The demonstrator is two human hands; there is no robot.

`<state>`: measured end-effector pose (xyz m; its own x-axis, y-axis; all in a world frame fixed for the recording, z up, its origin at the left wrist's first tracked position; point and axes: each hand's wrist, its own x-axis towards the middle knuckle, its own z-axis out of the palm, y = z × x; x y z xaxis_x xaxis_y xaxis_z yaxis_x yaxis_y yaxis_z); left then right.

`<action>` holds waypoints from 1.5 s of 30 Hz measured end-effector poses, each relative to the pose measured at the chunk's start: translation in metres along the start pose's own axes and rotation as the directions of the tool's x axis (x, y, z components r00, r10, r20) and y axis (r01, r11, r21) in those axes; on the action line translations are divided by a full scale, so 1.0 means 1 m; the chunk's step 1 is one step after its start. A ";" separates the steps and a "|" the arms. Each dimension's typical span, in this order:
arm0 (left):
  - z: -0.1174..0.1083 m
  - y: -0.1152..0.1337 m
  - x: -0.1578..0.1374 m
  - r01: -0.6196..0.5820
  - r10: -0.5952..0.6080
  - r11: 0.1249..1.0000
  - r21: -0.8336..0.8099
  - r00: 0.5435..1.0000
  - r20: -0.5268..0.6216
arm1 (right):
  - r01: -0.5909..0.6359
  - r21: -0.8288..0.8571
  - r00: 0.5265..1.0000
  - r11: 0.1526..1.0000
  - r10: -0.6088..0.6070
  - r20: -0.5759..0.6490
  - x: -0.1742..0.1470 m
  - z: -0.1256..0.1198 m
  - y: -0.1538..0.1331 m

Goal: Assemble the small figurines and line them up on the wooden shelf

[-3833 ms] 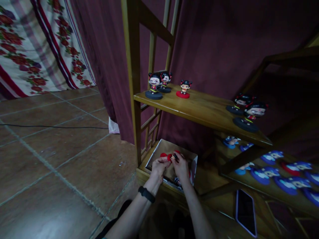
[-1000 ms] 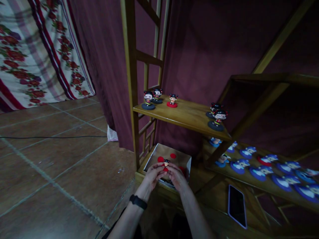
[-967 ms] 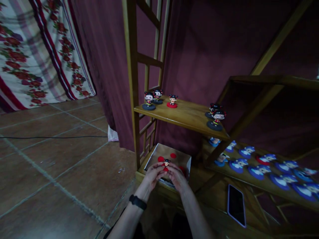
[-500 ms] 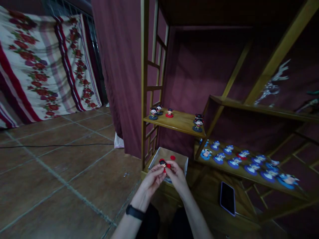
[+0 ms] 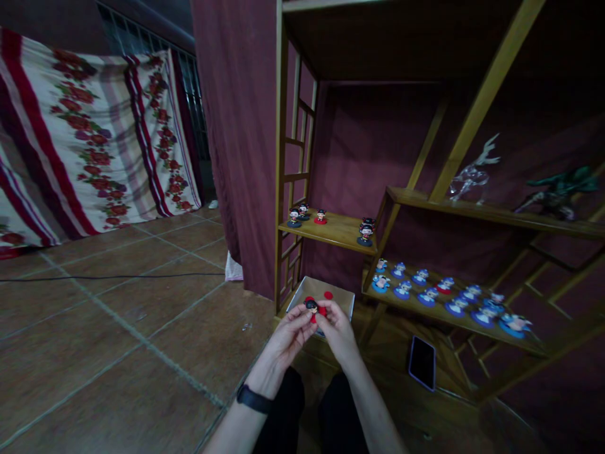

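Between my two hands is a small figurine (image 5: 311, 307) with black hair and red parts. My left hand (image 5: 290, 334) pinches it from the left. From the right, my right hand (image 5: 336, 329) closes its fingertips on it, with some red showing beside them; whether that red is a separate piece I cannot tell. Just below and beyond my hands stands an open white box (image 5: 344, 301), partly covered by them. A red disc (image 5: 328, 295) lies inside the box. My fingers hide the figurine's lower part.
Similar figurines stand on the small wooden shelf (image 5: 331, 230) above the box. Several blue-based figurines (image 5: 428, 296) line the lower shelf at right. A phone (image 5: 422, 362) lies below them. Higher up are a clear deer ornament (image 5: 474, 176) and a dark green figure (image 5: 562, 189).
The view has shifted, showing more of the shelf's right side. Both hands keep hold of the figurine, which appears turned slightly between the fingers.
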<state>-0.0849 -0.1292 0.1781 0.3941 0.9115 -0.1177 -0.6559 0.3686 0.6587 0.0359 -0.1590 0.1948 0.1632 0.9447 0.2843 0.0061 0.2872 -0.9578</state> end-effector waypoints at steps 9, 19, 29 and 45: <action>0.018 -0.002 -0.015 -0.131 0.150 0.974 0.186 0.984 -0.097 | -0.115 0.210 0.993 0.971 0.105 0.057 -0.008 -0.002 0.001; 0.040 0.017 -0.040 -0.365 0.345 0.867 0.340 0.931 0.118 | 0.173 0.087 0.984 0.981 -0.177 0.033 -0.027 -0.010 -0.016; 0.037 0.023 -0.050 -0.408 0.354 0.820 0.402 0.913 0.204 | 0.267 -0.065 0.964 0.961 -0.267 0.008 -0.038 -0.010 -0.028; 0.021 0.009 -0.027 -0.012 0.052 0.967 0.253 0.987 -0.153 | -0.161 0.243 0.986 0.957 0.147 0.073 -0.023 0.001 -0.006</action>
<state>-0.0880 -0.1542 0.2033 0.2563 0.9467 -0.1952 -0.4763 0.2994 0.8268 0.0311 -0.1821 0.1944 0.0900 0.9857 0.1423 -0.2599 0.1612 -0.9521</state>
